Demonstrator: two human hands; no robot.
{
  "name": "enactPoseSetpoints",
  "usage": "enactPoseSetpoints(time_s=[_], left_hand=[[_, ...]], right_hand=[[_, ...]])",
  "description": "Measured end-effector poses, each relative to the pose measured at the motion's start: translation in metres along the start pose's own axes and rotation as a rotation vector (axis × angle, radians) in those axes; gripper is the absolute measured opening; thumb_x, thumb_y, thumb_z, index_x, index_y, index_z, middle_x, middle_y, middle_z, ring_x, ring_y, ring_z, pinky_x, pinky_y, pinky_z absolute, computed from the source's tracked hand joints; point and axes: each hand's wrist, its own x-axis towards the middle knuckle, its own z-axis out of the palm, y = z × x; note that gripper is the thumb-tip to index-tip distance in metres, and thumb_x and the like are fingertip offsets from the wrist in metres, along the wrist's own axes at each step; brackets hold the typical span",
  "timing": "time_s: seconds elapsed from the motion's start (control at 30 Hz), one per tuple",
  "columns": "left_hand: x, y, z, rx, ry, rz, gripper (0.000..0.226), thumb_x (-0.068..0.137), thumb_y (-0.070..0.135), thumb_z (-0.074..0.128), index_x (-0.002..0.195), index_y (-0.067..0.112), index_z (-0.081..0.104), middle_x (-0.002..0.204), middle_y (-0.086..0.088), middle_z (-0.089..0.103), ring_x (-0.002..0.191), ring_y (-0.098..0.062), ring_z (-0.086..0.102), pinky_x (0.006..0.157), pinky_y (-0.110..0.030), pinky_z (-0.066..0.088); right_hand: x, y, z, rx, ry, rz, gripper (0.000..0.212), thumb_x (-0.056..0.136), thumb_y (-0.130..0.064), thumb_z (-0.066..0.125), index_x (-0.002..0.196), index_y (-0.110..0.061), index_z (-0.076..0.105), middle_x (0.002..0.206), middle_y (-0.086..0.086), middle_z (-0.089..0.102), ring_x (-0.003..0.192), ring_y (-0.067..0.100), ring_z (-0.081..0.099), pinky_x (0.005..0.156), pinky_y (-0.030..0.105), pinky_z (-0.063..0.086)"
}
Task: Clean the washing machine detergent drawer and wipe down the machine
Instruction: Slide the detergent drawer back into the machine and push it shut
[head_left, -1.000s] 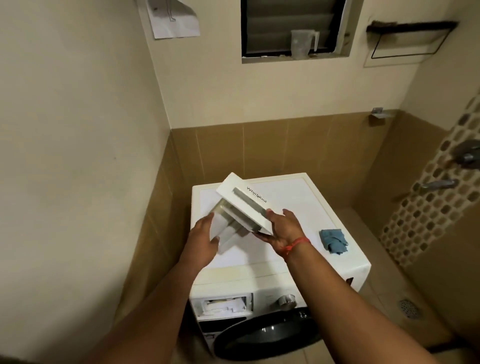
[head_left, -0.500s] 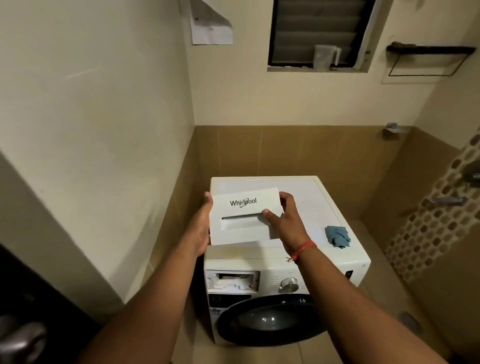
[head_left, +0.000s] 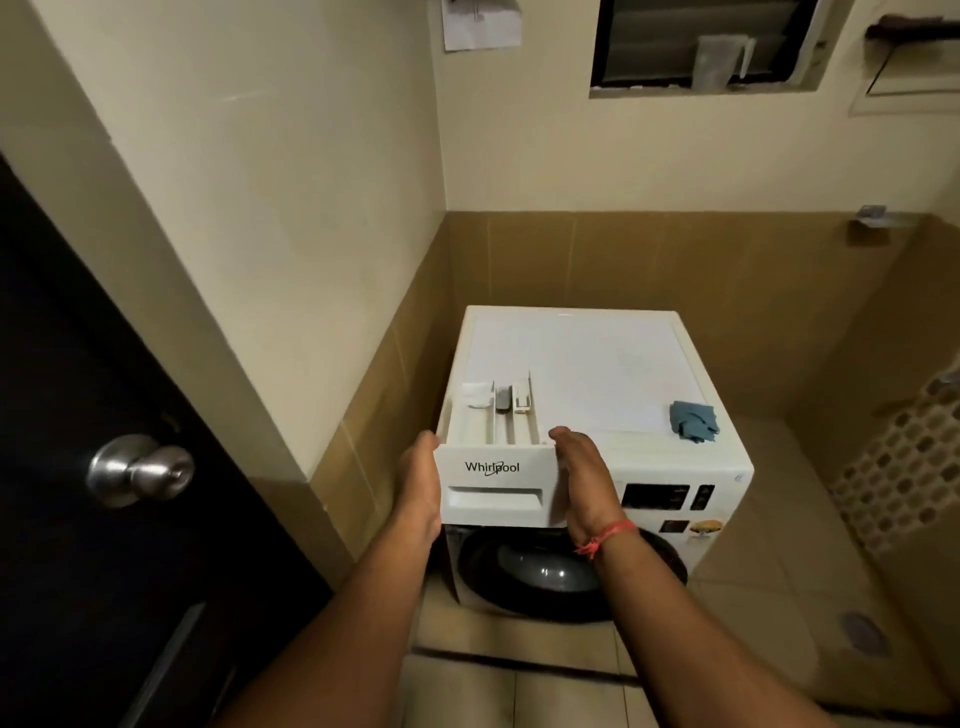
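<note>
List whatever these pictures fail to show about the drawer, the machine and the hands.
- Head view: the drawer slot is hidden behind the detergent drawer.
- Fingers of the left hand and right hand lie behind the drawer's sides; their grip is unclear.
- Washing machine display text is too small and dark.
- The blue cloth is blurred; wetness is unreadable.
</note>
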Motion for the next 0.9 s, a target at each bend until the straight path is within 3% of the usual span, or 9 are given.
enactPoseSetpoints(time_s=[0.07,0.13,0.17,0.23,0.33,0.47,0.63,0.8,0.9], left_hand=[[-0.018,-0.017,-0.009,0.023,0.044,0.008,0.024,0.068,0.041,0.047,0.055,0.021,0.047,0.059,-0.004,0.057,0.054,-0.024,0.055,0.055,-0.03,0.041],[-0.033,-0.033,-0.02,0.054,0.087,-0.007,0.023,0.072,0.037,0.046,0.058,0.02,0.044,0.058,-0.005,0.057,0.053,-0.024,0.055,0.053,-0.029,0.039],[-0.039,-0.041,-0.027,0.073,0.096,-0.024,0.023,0.074,0.036,0.046,0.059,0.019,0.045,0.059,-0.006,0.058,0.054,-0.025,0.056,0.053,-0.028,0.039],[-0.049,-0.056,-0.04,0.121,0.097,-0.066,0.022,0.078,0.034,0.046,0.065,0.017,0.049,0.065,-0.009,0.061,0.059,-0.026,0.06,0.054,-0.028,0.042],[-0.06,-0.075,-0.059,0.18,0.102,-0.118,0.02,0.085,0.03,0.044,0.075,0.015,0.052,0.074,-0.013,0.063,0.065,-0.026,0.06,0.059,-0.03,0.043],[-0.07,-0.1,-0.077,0.271,0.128,-0.209,0.021,0.088,0.027,0.044,0.082,0.012,0.058,0.084,-0.015,0.068,0.074,-0.027,0.063,0.067,-0.032,0.046],[-0.071,-0.118,-0.086,0.289,0.114,-0.298,0.02,0.091,0.021,0.044,0.091,0.012,0.062,0.087,-0.012,0.069,0.079,-0.027,0.064,0.073,-0.033,0.049],[-0.059,-0.123,-0.088,0.328,0.12,-0.359,0.023,0.09,0.024,0.048,0.097,0.008,0.064,0.108,-0.02,0.068,0.105,-0.034,0.062,0.094,-0.045,0.047],[-0.047,-0.124,-0.085,0.326,0.129,-0.371,0.023,0.092,0.022,0.048,0.097,0.007,0.064,0.11,-0.022,0.067,0.107,-0.034,0.062,0.092,-0.043,0.048]], right_hand=[[-0.018,0.013,-0.001,-0.029,-0.008,0.013,0.026,0.092,-0.036,0.057,0.112,-0.022,0.065,0.116,0.002,0.064,0.105,0.014,0.058,0.085,0.025,0.048],[-0.036,0.022,-0.002,-0.007,-0.05,0.029,0.018,0.098,-0.019,0.049,0.11,-0.016,0.062,0.1,-0.005,0.066,0.084,0.002,0.061,0.064,0.013,0.047],[-0.045,0.027,-0.003,0.008,-0.068,0.057,0.016,0.098,-0.015,0.048,0.104,-0.014,0.063,0.09,-0.008,0.067,0.078,0.001,0.062,0.061,0.013,0.048],[-0.058,0.04,-0.004,0.007,-0.105,0.091,0.017,0.098,-0.014,0.047,0.101,-0.017,0.064,0.087,-0.01,0.069,0.08,0.006,0.065,0.066,0.02,0.05],[-0.067,0.074,-0.006,-0.054,-0.093,0.138,0.03,0.096,-0.008,0.048,0.114,-0.026,0.063,0.103,-0.006,0.07,0.086,0.009,0.067,0.066,0.02,0.051],[-0.08,0.109,-0.014,-0.06,-0.095,0.252,0.06,0.091,-0.002,0.046,0.148,-0.021,0.036,0.13,-0.005,0.06,0.101,0.012,0.063,0.075,0.027,0.05],[-0.085,0.125,-0.02,-0.068,-0.065,0.316,0.062,0.092,0.004,0.044,0.15,-0.015,0.032,0.14,0.003,0.054,0.105,0.016,0.06,0.077,0.026,0.048],[-0.075,0.134,-0.022,-0.093,-0.063,0.352,0.063,0.093,0.004,0.042,0.151,-0.016,0.029,0.143,0.003,0.052,0.099,0.013,0.06,0.076,0.028,0.049],[-0.063,0.138,-0.019,-0.112,-0.059,0.361,0.062,0.094,0.004,0.041,0.151,-0.015,0.029,0.145,0.005,0.05,0.097,0.013,0.059,0.076,0.026,0.048]])
